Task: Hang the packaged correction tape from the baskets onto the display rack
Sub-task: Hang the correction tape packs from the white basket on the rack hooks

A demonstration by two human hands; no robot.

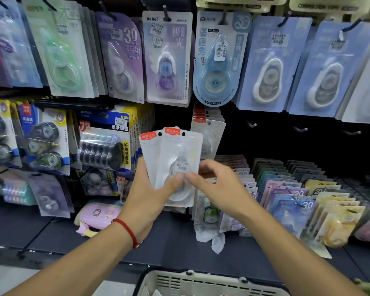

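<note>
Left hand (146, 195) grips two overlapped white correction tape packs (175, 163) by their lower half, thumb across the front; packs stand upright, long axis vertical, hang holes at the top edge, in front of the display rack (286, 135). Right hand (214, 184) is at the front pack's lower right, index and thumb closing on it near the price sticker, probably to peel it off the stack. Bare hooks (300, 129) sit up and to the right, so the right hand is nearer; basket (201, 283) is below, near edge of view.

glossy clear plastic packs (175, 165)
</note>
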